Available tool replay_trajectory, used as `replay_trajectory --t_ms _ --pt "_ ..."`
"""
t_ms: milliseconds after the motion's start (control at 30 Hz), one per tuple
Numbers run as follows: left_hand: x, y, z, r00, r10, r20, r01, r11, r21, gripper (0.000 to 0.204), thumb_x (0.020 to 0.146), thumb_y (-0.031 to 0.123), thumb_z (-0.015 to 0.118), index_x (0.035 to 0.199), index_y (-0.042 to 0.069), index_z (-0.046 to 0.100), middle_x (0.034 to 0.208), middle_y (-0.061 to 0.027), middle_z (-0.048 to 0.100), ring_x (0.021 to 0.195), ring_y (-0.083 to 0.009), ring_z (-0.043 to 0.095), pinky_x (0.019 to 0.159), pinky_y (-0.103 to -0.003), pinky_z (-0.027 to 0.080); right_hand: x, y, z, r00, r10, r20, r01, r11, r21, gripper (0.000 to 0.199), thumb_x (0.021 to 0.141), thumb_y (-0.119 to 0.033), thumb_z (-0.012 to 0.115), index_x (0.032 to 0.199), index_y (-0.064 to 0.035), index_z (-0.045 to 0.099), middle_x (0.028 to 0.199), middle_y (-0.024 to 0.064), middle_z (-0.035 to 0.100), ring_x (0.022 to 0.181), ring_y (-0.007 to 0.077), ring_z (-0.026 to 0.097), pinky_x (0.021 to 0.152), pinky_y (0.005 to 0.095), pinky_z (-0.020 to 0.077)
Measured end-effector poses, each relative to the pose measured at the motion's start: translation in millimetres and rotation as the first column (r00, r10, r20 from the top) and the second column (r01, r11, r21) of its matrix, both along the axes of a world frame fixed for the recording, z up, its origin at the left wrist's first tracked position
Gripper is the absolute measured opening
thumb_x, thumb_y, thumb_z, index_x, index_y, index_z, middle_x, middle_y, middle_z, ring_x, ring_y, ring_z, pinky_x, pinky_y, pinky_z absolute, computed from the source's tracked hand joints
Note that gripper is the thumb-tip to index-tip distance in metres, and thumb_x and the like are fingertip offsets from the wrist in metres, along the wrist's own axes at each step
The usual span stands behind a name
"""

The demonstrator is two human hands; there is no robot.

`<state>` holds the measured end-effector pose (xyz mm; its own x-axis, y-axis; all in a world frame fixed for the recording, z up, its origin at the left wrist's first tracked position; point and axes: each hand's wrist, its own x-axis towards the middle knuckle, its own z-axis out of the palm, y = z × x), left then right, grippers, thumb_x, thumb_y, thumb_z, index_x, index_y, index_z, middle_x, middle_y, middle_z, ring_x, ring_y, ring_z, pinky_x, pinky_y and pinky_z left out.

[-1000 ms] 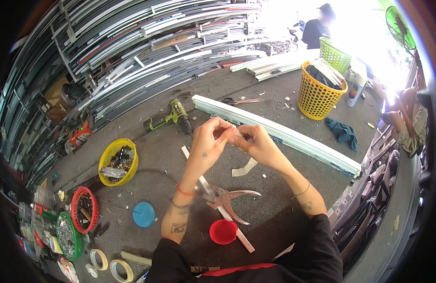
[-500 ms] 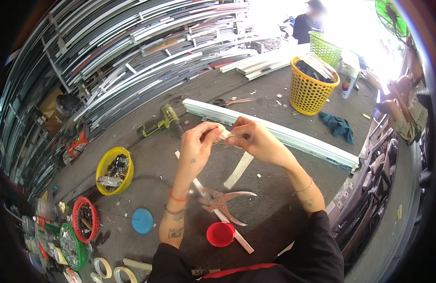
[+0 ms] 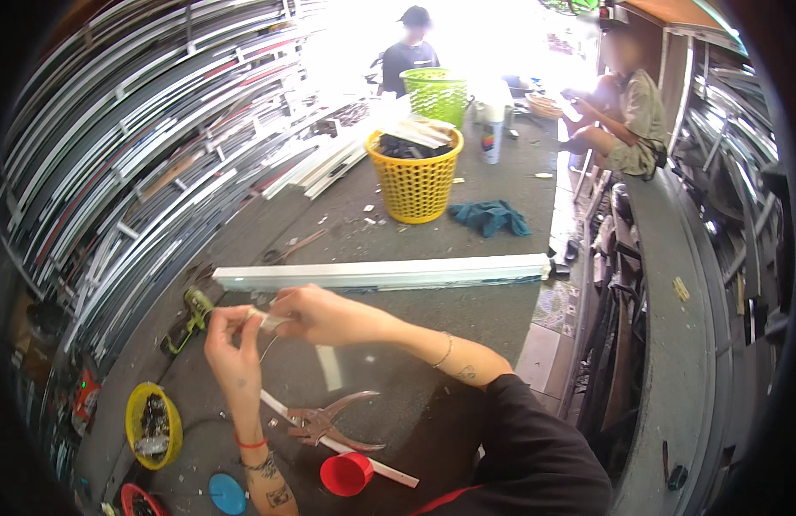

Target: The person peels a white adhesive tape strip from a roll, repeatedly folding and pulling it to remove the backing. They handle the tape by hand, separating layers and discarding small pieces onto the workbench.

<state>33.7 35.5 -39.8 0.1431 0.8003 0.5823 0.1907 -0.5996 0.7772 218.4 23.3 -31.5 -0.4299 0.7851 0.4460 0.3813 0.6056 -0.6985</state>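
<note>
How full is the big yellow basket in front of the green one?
Looks full: the yellow basket holds dark stuff up near its rim, with pale pieces lying on top.

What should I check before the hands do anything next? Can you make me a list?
1. Left hand pinching the pale piece: ok, its fingertips are on it.
2. Right hand on the piece too: ok, its fingers meet the left hand's there.
3. Whole pale piece showing: not ok, fingers cover part of it.
4. Pliers away from both hands: ok, they lie apart, nearer the person's body.
5. Thin bar uncovered: not ok, the pliers lie across it.
6. Drill not touching the left hand: cannot tell, they look close from this view.
</note>
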Motion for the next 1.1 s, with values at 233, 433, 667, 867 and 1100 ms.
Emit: replay_trajectory --t_ms 233,433,667,867,1100 --pt "2.1 -7.3 4.7 0.991 -0.12 0.054 0.123 0.99 -0.069 0.022 0.081 -0.001 0.069 0.087 0.003 0.049 0.079 0.0005 0.051 0.073 -0.0068 0.045 0.071 -0.023 0.039 3.1 -8.3 4.8 1.0 0.012 0.001 -0.012 0.993 0.113 0.02 0.084 -0.012 0.064 0.099 0.0005 0.067 0.091 0.0157 0.06 0.088 0.0323 0.059 0.079 0.0423 0.0429" --pt "-1.9 -10.3 12.4 0.988 -0.149 0.048 0.152 0.985 -0.082 0.032 0.076 0.002 0.074 0.086 0.006 0.045 0.081 0.0015 0.043 0.073 -0.007 0.042 0.07 -0.022 0.038 5.0 -13.2 9.9 0.993 0.093 0.066 -0.107 0.962 0.252 0.02 0.086 -0.018 0.062 0.095 -0.0014 0.068 0.083 0.0135 0.059 0.082 0.0322 0.059 0.074 0.0416 0.0445" --pt "3.4 -25.1 18.1 0.944 0.036 -0.328 -0.054 0.998 -0.045 0.043 0.066 -0.001 0.077 0.096 0.006 0.047 0.079 0.0009 0.042 0.072 -0.0087 0.041 0.068 -0.024 0.039 2.4 -10.8 17.3 0.994 0.113 0.003 -0.111 0.97 0.217 0.02 0.089 -0.018 0.06 0.089 0.0017 0.065 0.076 0.016 0.056 0.073 0.0323 0.058 0.071 0.0408 0.0454" --pt "-2.3 -30.7 32.4 0.9 -0.058 -0.432 0.12 0.986 0.117 0.051 0.076 0.01 0.074 0.123 0.005 0.053 0.095 -0.0049 0.055 0.077 -0.0148 0.052 0.07 -0.028 0.044 8.6 -17.0 22.9 0.991 -0.063 0.12 0.04 0.981 0.187 0.023 0.093 -0.019 0.054 0.087 0.0021 0.063 0.074 0.0115 0.055 0.075 0.0288 0.056 0.081 0.0434 0.0409" --pt "-8.0 -25.2 35.6 0.908 -0.187 -0.375 0.217 0.975 0.039 0.023 0.091 0.005 0.055 0.111 -0.002 0.064 0.09 -0.0127 0.062 0.076 -0.0215 0.06 0.069 -0.03 0.047 2.1 -24.5 18.2 0.996 0.019 0.091 -0.038 0.975 0.217 0.026 0.092 -0.019 0.056 0.087 0.0058 0.06 0.08 0.0187 0.057 0.076 0.0384 0.058 0.07 0.0451 0.0444"
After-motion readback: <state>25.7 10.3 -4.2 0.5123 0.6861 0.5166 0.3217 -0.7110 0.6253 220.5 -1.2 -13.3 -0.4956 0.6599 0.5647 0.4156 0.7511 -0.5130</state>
